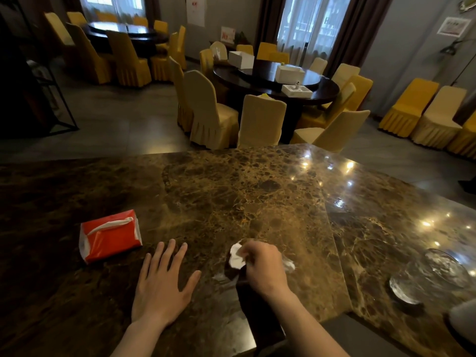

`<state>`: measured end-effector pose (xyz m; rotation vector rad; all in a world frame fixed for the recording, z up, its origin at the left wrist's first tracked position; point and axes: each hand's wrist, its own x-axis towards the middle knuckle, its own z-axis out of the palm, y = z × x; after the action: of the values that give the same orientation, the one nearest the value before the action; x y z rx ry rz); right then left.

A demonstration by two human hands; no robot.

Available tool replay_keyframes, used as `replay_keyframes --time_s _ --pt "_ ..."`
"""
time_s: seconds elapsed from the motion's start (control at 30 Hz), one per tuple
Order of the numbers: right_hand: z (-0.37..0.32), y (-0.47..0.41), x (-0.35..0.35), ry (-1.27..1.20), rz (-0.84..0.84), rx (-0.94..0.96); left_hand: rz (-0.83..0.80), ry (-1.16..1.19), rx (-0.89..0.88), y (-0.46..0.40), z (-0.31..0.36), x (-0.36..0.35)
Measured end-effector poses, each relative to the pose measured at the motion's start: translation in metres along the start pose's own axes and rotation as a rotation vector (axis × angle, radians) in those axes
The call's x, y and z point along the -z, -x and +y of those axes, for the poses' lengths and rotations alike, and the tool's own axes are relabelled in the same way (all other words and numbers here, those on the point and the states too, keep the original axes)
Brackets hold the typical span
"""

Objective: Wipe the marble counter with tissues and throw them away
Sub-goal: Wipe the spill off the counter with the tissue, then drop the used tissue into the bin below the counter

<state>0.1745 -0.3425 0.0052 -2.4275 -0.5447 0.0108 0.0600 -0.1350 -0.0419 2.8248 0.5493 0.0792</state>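
A brown veined marble counter (244, 191) fills the lower half of the view. My right hand (265, 269) presses a crumpled white tissue (236, 256) onto the counter, fingers closed over it; a bit of tissue also shows at the hand's right side. My left hand (162, 284) lies flat on the marble with its fingers spread, holding nothing. A red pack of tissues (110, 235) with a white sheet poking from its slot lies to the left of my left hand.
Clear glass dishes (427, 276) sit on the counter at the right. A dark gap (260, 318) runs between two counter slabs under my right forearm. Beyond the counter stand round dark dining tables (273, 81) ringed by yellow-covered chairs (211, 117).
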Motion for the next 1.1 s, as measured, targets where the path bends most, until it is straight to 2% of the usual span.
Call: replay_keyframes --time_s 0.1,0.27,0.4,0.47,0.57,0.67,0.73,0.8,0.93,1.1 --pt "-0.007 0.001 0.01 -0.286 0.065 -0.169 -0.008 0.049 -0.017 0.001 -0.001 0.003" --pt "-0.029 0.012 0.018 -0.735 -0.099 -0.374 0.052 0.123 -0.024 0.009 -0.007 0.008" --pt "-0.05 0.027 0.023 -1.039 -0.189 -0.442 0.069 0.11 0.009 0.024 -0.025 0.01" --pt "-0.062 0.035 0.022 -1.107 -0.278 -0.436 0.078 0.111 0.024 0.034 -0.036 0.011" --pt "-0.078 0.048 0.019 -1.02 -0.41 -0.37 0.089 0.103 0.046 0.047 -0.05 0.014" --pt "-0.091 0.059 0.013 -0.763 -0.473 -0.294 0.087 0.093 0.074 0.052 -0.061 0.015" --pt "-0.099 0.066 0.011 -0.739 -0.521 -0.293 0.081 0.085 0.079 0.053 -0.064 0.016" --pt "-0.106 0.074 0.012 -0.729 -0.536 -0.238 0.07 0.064 0.069 0.053 -0.063 0.015" --pt "-0.11 0.097 0.014 -0.582 -0.61 0.002 0.053 0.032 0.061 0.057 -0.065 0.012" --pt "-0.108 0.126 -0.002 -0.495 -0.609 0.13 0.079 0.041 0.039 0.055 -0.065 0.014"
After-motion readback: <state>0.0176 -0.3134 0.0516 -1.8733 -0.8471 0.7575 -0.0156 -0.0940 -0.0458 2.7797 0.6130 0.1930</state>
